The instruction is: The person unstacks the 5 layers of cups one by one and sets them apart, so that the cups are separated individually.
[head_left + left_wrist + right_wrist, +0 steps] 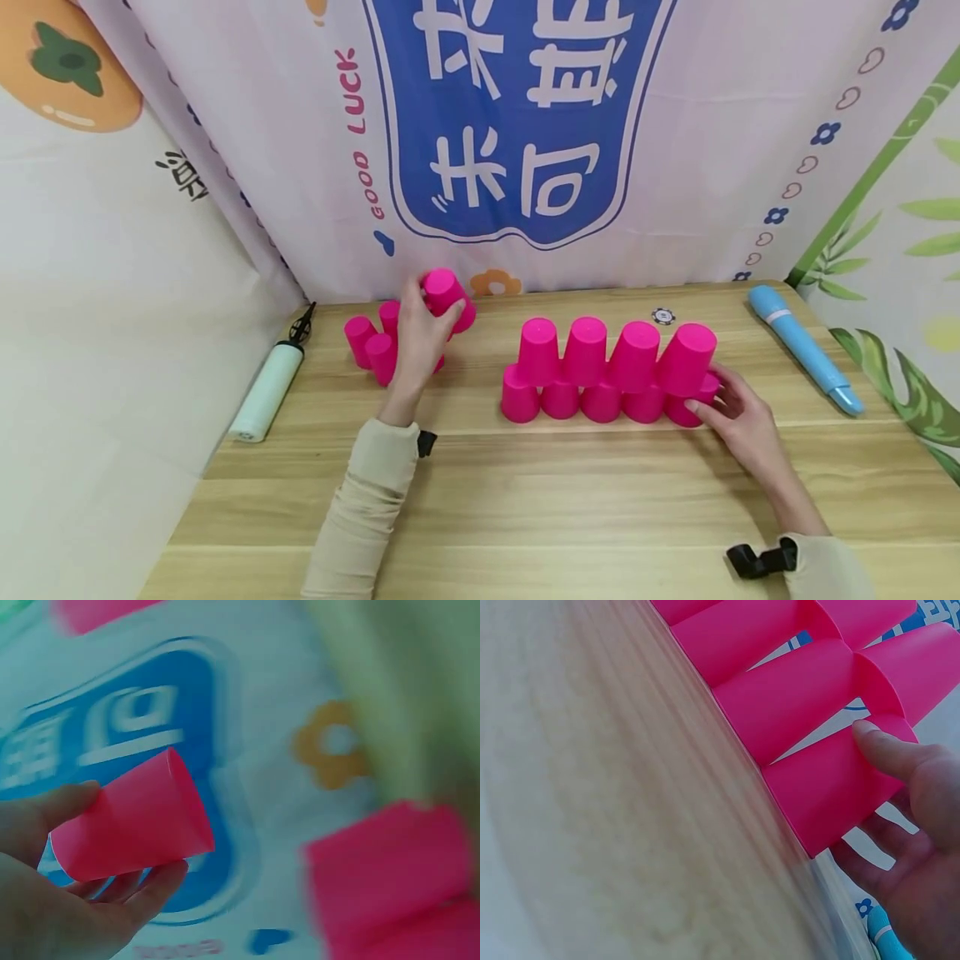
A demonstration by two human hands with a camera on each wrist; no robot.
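In the head view my left hand (426, 333) grips an upside-down pink cup (447, 296), raised over the back left of the table. The left wrist view shows the thumb on one side of this cup (139, 817) and the fingers on the other. Several more pink cups (361, 340) stand inverted beside and behind that hand. To the right, inverted pink cups form two tiers: a lower row (520, 396) and an upper row (586, 350) straddling it. My right hand (750, 425) holds the rightmost lower cup (832, 780) between thumb and fingers.
A pale green hand pump (268, 392) with a black nozzle lies at the table's left edge. On the right lies a blue pen-like tube (806, 348). A small round black-and-white chip (663, 316) sits behind the stack. A printed curtain (697, 167) closes off the back.
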